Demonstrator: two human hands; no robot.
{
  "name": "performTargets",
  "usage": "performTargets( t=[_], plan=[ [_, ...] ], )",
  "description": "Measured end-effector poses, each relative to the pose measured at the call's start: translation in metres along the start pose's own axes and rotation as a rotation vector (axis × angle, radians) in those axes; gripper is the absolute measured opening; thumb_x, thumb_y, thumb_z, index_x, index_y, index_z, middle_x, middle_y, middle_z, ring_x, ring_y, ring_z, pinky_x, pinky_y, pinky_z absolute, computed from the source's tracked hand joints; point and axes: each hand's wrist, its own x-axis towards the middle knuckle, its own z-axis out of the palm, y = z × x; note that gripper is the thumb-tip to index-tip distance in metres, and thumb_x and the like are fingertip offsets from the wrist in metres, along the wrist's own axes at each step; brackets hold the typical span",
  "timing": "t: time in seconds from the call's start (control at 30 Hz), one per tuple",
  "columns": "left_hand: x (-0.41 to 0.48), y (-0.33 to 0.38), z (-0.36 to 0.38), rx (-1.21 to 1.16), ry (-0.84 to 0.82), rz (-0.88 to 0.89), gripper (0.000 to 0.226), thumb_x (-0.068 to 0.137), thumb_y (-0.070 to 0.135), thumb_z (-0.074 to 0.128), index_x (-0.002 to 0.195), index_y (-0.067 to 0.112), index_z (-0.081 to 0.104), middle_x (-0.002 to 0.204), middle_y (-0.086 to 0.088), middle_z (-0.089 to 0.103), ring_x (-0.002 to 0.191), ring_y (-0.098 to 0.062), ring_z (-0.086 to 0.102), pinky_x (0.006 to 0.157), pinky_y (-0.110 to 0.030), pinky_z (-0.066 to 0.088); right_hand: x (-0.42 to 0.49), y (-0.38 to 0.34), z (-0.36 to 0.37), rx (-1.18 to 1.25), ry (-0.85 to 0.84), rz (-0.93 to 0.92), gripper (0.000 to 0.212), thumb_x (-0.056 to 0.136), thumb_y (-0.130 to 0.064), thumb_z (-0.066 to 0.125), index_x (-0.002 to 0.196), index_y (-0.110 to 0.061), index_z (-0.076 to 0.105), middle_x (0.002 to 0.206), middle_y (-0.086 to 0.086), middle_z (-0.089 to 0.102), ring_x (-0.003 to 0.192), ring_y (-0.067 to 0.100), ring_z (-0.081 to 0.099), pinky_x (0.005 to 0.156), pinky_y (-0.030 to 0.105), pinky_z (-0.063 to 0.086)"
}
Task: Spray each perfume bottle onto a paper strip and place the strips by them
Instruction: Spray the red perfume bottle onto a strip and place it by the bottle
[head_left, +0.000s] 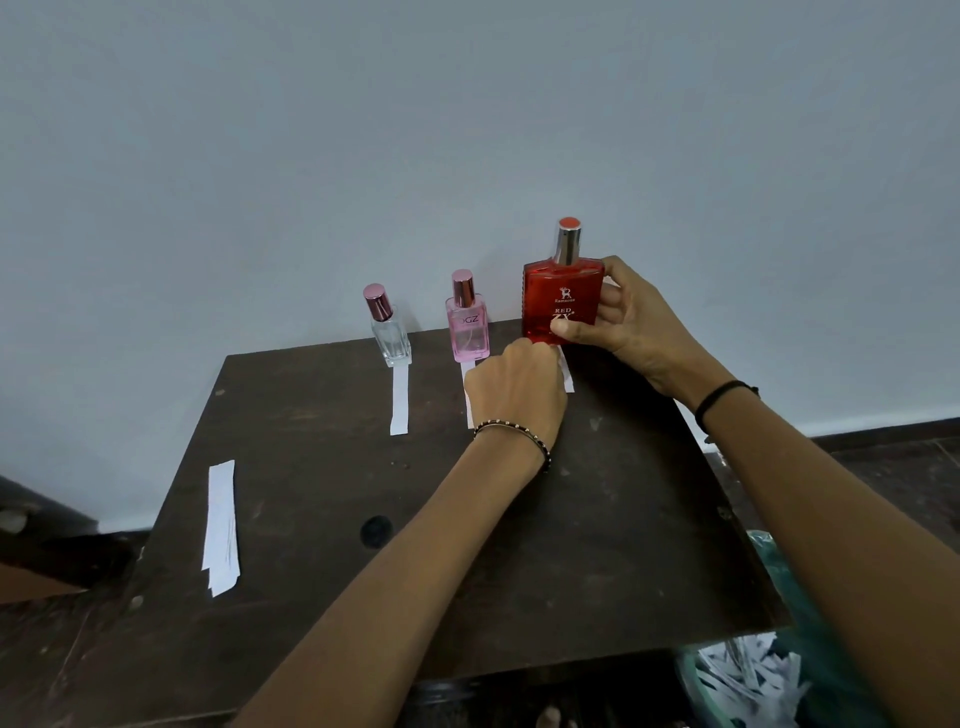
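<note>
Red flat glass perfume bottle (562, 301) with silver neck and red cap is upright at tabletop (467, 545) far edge, right of centre. Right grip (634, 317) grasps it, thumb on the front and fingers round the side. Left grip (514, 389) is curled over white paper strip (567, 375) just below it; can't tell if pinching. Pink glass bottle (467, 327) and clear glass bottle (390, 335) stand along the far edge, second white strip (400, 400) touching the clear one. Stack of white strips (222, 525) lies near the left edge.

Red bottle (561, 306) in right hand (631, 322), left hand (514, 395) curled on paper strip (568, 376) beneath.
</note>
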Motion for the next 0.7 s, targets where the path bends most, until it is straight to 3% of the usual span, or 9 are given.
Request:
performTargets(
  t=[0.1,0.2,0.5,0.7],
  plan=[
    [-0.004,0.001,-0.001,-0.041,0.004,-0.014,0.026,0.101,0.030,0.050,0.124,0.024,0.062,0.114,-0.001,0.068,0.100,-0.023,0.066,0.065,-0.031,0.038,-0.003,0.003,-0.004,-0.019,0.011,0.038,0.072,0.073,-0.010,0.088,0.132,-0.016,0.047,0.132,0.006,0.063,0.122,0.017,0.063,0.105,0.032,0.051],
    [-0.012,-0.001,-0.004,-0.064,-0.006,-0.035,0.030,0.101,0.028,0.050,0.129,0.026,0.060,0.117,0.000,0.067,0.102,-0.023,0.066,0.064,-0.032,0.037,-0.014,0.004,-0.009,-0.077,0.055,0.085,0.077,0.075,-0.004,0.086,0.138,-0.016,0.043,0.138,0.005,0.058,0.128,0.019,0.057,0.111,0.035,0.045],
    [-0.045,-0.016,-0.026,-0.154,-0.018,-0.061,0.034,0.104,0.032,0.044,0.135,0.033,0.058,0.122,0.003,0.069,0.105,-0.020,0.066,0.073,-0.030,0.049,-0.072,-0.011,0.002,-0.255,0.168,0.194,0.068,0.085,-0.002,0.076,0.140,-0.018,0.040,0.135,0.004,0.064,0.128,0.021,0.058,0.112,0.037,0.043],
    [-0.078,-0.031,-0.038,-0.196,-0.008,-0.056,0.030,0.102,0.033,0.045,0.125,0.033,0.064,0.116,0.003,0.071,0.102,-0.020,0.067,0.069,-0.030,0.047,-0.118,-0.027,0.043,-0.331,0.198,0.176,0.061,0.086,-0.008,0.075,0.138,-0.018,0.044,0.127,-0.001,0.068,0.119,0.015,0.063,0.107,0.032,0.047]
  ],
)
